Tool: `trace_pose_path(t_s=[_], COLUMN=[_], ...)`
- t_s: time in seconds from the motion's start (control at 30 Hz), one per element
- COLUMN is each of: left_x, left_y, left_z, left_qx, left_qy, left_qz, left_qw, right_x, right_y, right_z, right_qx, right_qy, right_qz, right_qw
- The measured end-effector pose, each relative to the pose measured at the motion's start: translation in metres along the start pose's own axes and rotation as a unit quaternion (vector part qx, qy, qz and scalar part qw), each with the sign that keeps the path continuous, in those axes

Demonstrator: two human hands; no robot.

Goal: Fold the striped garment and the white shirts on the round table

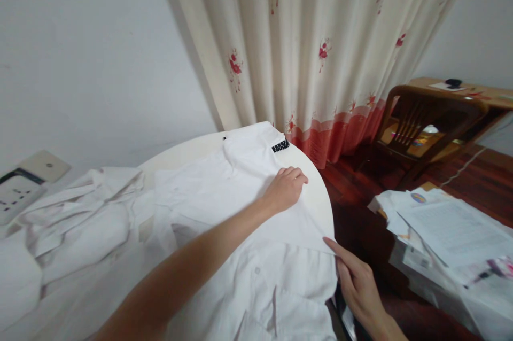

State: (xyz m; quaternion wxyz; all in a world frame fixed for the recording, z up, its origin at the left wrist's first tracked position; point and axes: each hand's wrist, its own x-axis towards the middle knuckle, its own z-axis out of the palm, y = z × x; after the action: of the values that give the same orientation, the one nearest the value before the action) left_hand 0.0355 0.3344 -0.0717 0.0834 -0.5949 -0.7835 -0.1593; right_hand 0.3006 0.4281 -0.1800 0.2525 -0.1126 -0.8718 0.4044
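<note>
A white shirt (224,207) lies spread over a white round table (316,191), its collar with a black label (280,146) at the far side. My left hand (285,187) reaches across and rests on the shirt near the table's right edge, fingers curled and pinching the cloth. My right hand (356,282) is at the lower right, its fingers closed on the edge of the shirt fold where it hangs over the table rim.
More crumpled white cloth (76,223) lies at the left. A wall socket (16,191) sits at the far left. A flowered curtain (312,52) hangs behind. A wooden chair (425,122) and stacked papers (449,229) stand at the right on a dark wood floor.
</note>
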Motion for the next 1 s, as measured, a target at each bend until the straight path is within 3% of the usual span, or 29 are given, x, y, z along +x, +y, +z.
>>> trace_pose_path(t_s=[0.23, 0.4, 0.53, 0.6, 0.7, 0.87, 0.93, 1.0], left_x=[-0.032, -0.036, -0.039, -0.039, -0.040, -0.049, -0.058, -0.070], left_y=[0.000, 0.004, 0.008, 0.010, 0.011, 0.003, -0.003, -0.010], left_z=[0.025, 0.029, 0.027, 0.025, 0.021, 0.010, 0.005, 0.001], left_qx=[-0.038, -0.025, -0.034, -0.034, -0.014, 0.025, 0.036, 0.045], left_qy=[-0.095, -0.074, -0.092, -0.071, -0.026, -0.013, -0.027, -0.044], left_qz=[0.059, 0.029, 0.046, 0.046, -0.002, -0.148, -0.191, -0.213], left_qw=[0.993, 0.997, 0.994, 0.996, 1.000, 0.989, 0.981, 0.975], right_x=[-0.004, -0.004, -0.006, -0.007, -0.004, 0.029, 0.051, 0.072], right_y=[-0.005, -0.014, -0.020, -0.024, -0.028, -0.039, -0.050, -0.064], right_z=[-0.003, -0.011, -0.012, -0.014, -0.024, -0.046, -0.045, -0.035], right_qx=[-0.006, -0.014, -0.008, -0.012, -0.047, -0.121, -0.130, -0.123], right_qy=[-0.008, -0.002, -0.035, -0.054, -0.043, 0.083, 0.082, 0.036], right_qz=[-0.014, -0.029, -0.023, -0.019, 0.002, 0.006, -0.032, -0.077], right_qw=[1.000, 0.999, 0.999, 0.998, 0.998, 0.989, 0.988, 0.989])
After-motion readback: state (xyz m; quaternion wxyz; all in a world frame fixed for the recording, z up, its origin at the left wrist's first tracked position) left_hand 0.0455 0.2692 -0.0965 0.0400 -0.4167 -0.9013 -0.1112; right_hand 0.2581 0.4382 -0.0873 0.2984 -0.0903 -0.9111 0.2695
